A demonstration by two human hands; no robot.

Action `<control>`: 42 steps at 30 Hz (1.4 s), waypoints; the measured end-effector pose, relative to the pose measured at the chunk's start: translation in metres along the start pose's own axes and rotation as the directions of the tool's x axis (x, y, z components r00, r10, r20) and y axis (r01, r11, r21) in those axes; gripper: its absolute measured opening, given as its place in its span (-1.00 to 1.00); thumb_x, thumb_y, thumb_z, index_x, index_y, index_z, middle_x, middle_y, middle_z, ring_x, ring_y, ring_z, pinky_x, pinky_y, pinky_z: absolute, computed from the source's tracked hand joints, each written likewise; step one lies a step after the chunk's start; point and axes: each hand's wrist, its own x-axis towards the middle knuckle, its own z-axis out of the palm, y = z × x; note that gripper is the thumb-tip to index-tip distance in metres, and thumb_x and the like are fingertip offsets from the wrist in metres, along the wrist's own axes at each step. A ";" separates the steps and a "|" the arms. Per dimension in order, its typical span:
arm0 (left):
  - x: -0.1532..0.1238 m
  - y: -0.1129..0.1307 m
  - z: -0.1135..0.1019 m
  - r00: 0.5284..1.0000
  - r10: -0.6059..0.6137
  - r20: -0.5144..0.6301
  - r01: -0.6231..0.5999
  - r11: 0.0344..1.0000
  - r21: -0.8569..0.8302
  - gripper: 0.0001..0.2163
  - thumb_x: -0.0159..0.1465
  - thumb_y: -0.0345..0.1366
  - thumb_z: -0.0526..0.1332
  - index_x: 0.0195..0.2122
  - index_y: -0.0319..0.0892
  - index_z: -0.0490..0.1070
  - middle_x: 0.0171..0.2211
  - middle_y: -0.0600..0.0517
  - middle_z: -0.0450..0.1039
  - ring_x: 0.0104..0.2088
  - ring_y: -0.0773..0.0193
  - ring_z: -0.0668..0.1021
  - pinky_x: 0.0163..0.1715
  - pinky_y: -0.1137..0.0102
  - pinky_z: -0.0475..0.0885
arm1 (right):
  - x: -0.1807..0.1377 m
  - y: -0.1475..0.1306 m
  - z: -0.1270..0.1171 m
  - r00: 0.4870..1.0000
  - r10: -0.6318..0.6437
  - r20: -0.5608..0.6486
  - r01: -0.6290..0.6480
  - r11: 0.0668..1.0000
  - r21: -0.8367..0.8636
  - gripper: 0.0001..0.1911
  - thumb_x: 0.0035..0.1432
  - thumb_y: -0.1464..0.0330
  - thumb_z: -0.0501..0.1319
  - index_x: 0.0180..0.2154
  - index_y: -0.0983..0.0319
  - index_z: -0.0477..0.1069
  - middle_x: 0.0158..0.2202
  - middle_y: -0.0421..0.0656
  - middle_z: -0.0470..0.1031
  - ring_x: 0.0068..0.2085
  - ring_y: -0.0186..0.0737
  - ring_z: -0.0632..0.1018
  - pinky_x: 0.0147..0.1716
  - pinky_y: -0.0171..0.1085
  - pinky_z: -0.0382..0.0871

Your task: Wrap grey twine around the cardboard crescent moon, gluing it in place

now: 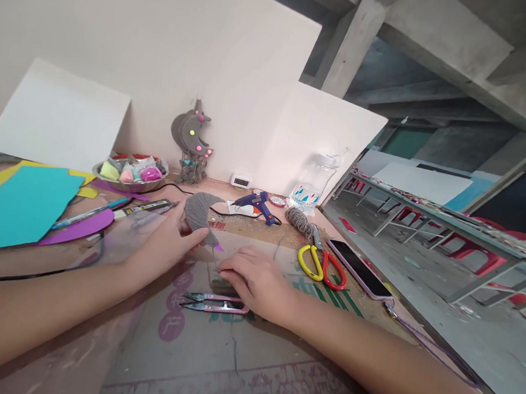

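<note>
My left hand (180, 236) is closed on a crescent shape (200, 213) wound in grey yarn, with a bare purple tip (219, 247) pointing down to the right. A thin strand drops from that tip toward my right hand (256, 281), whose fingers are pinched together just right of the crescent, apparently on the yarn. What lies between those fingertips is mostly hidden. Below them, a pair of thread snips (213, 303) lies on the clear sheet, its handle end partly under my right hand.
Behind lie a blue glue gun (257, 205), a grey yarn skein (299, 222), scissors (322, 268) and a phone (360, 268). A plastic jug (314, 183), small clock (241, 181) and finished moon ornament (192, 134) stand farther back. Leftward are coloured sheets (20, 205), a cutter (146, 207) and a clay-filled bowl (130, 185).
</note>
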 end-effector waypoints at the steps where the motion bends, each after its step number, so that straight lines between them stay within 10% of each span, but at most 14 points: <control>1: -0.001 0.001 -0.001 1.000 -0.012 -0.003 0.012 1.000 0.020 -0.45 0.14 -0.18 0.19 0.15 -0.13 0.12 -0.53 0.16 0.37 -0.59 0.35 0.40 -0.61 0.50 0.23 | -0.001 -0.001 0.000 1.000 -0.010 -0.004 0.010 1.000 -0.018 -0.82 0.27 0.39 0.04 -0.30 0.25 0.39 -0.40 -0.13 0.51 -0.34 -0.29 0.46 -0.27 -0.29 0.32; 4: -0.003 0.001 -0.002 1.000 -0.019 -0.011 0.020 0.995 0.097 -0.37 0.18 -0.13 0.14 0.25 -0.14 -0.01 -0.57 0.18 0.33 -0.59 0.35 0.38 -0.60 0.49 0.24 | -0.003 0.000 0.001 1.000 -0.017 -0.014 0.017 0.999 -0.042 -0.82 0.28 0.38 0.02 -0.28 0.24 0.39 -0.42 -0.15 0.50 -0.39 -0.31 0.45 -0.35 -0.33 0.31; 10: -0.003 0.000 -0.001 0.990 0.052 0.131 -0.079 0.973 0.216 -0.67 0.23 -0.13 0.04 -0.06 -0.12 0.40 -0.35 0.05 0.47 -0.38 0.25 0.49 -0.44 0.42 0.37 | -0.003 0.003 -0.001 0.997 -0.036 -0.074 0.033 0.999 -0.039 -0.82 0.28 0.36 0.03 -0.25 0.24 0.39 -0.42 -0.16 0.50 -0.41 -0.33 0.46 -0.39 -0.35 0.31; 16: -0.006 -0.008 0.003 0.972 0.054 0.228 -0.098 0.977 0.187 -0.61 0.15 -0.23 0.15 0.03 -0.09 0.24 -0.21 0.05 0.47 -0.21 0.23 0.52 -0.23 0.39 0.40 | -0.002 0.005 -0.007 0.991 0.017 -0.130 -0.015 1.000 0.017 -0.82 0.27 0.36 0.05 -0.23 0.24 0.41 -0.39 -0.15 0.53 -0.37 -0.32 0.51 -0.35 -0.34 0.34; 42: -0.013 0.001 0.002 0.982 0.149 0.114 -0.177 0.937 0.299 -0.66 0.15 -0.08 0.20 -0.11 -0.12 0.28 -0.16 0.02 0.39 -0.21 0.22 0.46 -0.25 0.39 0.36 | 0.000 0.010 -0.015 0.931 0.281 -0.232 -0.240 0.952 0.189 -0.82 0.23 0.33 0.08 -0.31 0.23 0.44 -0.42 -0.18 0.51 -0.38 -0.33 0.49 -0.35 -0.35 0.35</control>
